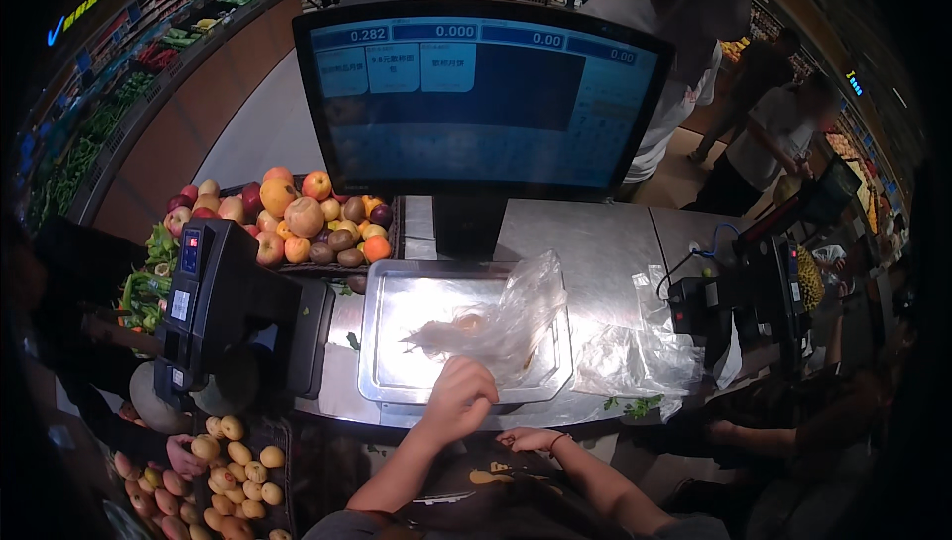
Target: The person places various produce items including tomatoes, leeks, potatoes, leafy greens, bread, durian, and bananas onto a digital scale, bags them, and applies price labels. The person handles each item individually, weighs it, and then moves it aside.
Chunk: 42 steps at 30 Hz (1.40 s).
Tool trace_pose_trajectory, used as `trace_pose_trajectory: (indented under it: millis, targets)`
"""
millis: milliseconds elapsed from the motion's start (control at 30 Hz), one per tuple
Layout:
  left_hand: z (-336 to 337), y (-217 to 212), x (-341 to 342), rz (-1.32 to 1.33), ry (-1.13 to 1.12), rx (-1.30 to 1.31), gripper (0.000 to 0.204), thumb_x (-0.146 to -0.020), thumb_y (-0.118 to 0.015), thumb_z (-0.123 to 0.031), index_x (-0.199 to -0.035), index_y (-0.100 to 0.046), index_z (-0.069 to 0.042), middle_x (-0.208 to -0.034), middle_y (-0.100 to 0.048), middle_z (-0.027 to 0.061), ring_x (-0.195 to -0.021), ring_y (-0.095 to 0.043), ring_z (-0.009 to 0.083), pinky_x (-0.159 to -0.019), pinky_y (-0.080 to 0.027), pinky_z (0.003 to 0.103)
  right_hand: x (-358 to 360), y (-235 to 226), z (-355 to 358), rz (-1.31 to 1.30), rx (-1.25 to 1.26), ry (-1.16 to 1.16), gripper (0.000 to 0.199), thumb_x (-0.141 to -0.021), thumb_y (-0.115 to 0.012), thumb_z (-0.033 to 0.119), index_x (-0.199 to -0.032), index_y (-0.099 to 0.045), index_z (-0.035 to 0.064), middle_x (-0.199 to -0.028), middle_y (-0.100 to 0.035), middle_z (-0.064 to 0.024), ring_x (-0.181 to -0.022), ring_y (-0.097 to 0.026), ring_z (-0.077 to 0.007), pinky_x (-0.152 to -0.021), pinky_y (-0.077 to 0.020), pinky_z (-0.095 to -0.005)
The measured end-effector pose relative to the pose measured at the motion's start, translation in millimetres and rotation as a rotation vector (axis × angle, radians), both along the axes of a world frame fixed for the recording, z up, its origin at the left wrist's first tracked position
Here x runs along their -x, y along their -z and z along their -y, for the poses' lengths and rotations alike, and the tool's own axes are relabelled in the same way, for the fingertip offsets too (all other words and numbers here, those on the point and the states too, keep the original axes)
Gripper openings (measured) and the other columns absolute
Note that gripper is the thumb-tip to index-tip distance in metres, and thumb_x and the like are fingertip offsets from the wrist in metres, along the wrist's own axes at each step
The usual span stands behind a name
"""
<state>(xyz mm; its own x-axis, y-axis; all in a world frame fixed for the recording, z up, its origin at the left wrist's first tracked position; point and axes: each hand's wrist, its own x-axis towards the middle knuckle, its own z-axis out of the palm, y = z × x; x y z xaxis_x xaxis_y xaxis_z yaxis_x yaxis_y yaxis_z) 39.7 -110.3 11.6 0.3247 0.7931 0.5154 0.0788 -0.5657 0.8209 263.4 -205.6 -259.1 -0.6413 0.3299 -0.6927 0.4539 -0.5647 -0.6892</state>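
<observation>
A crumpled clear plastic bag (526,317) lies on a shiny metal scale tray (397,292), with a small pale yellowish item (468,322) showing dimly through it. Over the tray's front rim, just below the bag, is my left hand (463,396). Its fingers are curled in, and whatever they may hold is hidden. My right hand (531,439), with a dark band at its wrist, hovers low in front of my body. Its fingers point left, slightly apart, with nothing visible in them. Behind the tray stands a wide scale screen (446,133) on a dark post.
Mixed fruit (297,218) fills a crate behind a black label printer (213,312) on the left. More plastic bags (640,357) lie right of the tray, beside green scraps (635,406). Another person's hand (183,456) touches yellow fruit (233,471) at lower left. People stand at right.
</observation>
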Motion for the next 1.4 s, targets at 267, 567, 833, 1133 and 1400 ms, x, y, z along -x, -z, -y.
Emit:
trace_pose_trajectory:
  millis: [267, 567, 833, 1133, 1400]
  targets:
    - [1, 1, -2, -0.001, 0.026, -0.01, 0.015, -0.059, -0.053, 0.007, -0.064, -0.05, -0.007, -0.07, -0.052, 0.0036, -0.071, -0.049, 0.0234, -0.067, -0.037, 0.032, 1, -13, -5, -0.018, -0.026, -0.055, 0.055, -0.065, -0.051, 0.004, -0.119, -0.047, -0.0022, -0.104, -0.056, -0.0044, -0.096, -0.049, -0.0135, -0.085, -0.038, -0.0249]
    - [2, 0, -3, -0.006, 0.045, -0.044, 0.016, -0.058, -0.052, 0.008, -0.064, -0.049, -0.007, -0.07, -0.052, 0.0034, -0.07, -0.049, 0.0232, -0.067, -0.036, 0.032, 2, -6, -2, -0.062, -0.017, -0.026, 0.053, -0.063, -0.051, 0.002, -0.116, -0.049, -0.0018, -0.099, -0.056, -0.0029, -0.091, -0.05, -0.012, -0.082, -0.0388, -0.0235]
    - [7, -2, -4, 0.074, -0.006, 0.008, 0.014, -0.06, -0.049, 0.007, -0.066, -0.051, -0.006, -0.07, -0.052, 0.0054, -0.068, -0.049, 0.0234, -0.066, -0.037, 0.032, 3, -20, -4, -0.022, -0.077, -0.057, 0.055, -0.064, -0.053, 0.004, -0.119, -0.048, -0.001, -0.1, -0.055, -0.0028, -0.092, -0.049, -0.0117, -0.082, -0.038, -0.0229]
    - [7, 1, -1, 0.057, 0.05, -0.025, 0.012, -0.056, -0.045, 0.005, -0.062, -0.049, -0.004, -0.065, -0.05, 0.0066, -0.067, -0.048, 0.0245, -0.064, -0.037, 0.032, 6, -42, -6, 0.006, -0.058, -0.06, 0.056, -0.065, -0.051, 0.007, -0.12, -0.047, -0.0007, -0.093, -0.053, -0.0007, -0.087, -0.047, -0.0112, -0.078, -0.0375, -0.0224]
    - [9, 5, -7, 0.032, 0.056, -0.015, 0.012, -0.055, -0.043, 0.007, -0.059, -0.047, -0.004, -0.063, -0.049, 0.007, -0.065, -0.047, 0.0252, -0.063, -0.037, 0.032, 3, -23, 4, 0.026, -0.098, -0.052, 0.061, -0.065, -0.051, 0.006, -0.125, -0.044, 0.0006, -0.101, -0.054, -0.006, -0.097, -0.048, -0.0142, -0.085, -0.0373, -0.024]
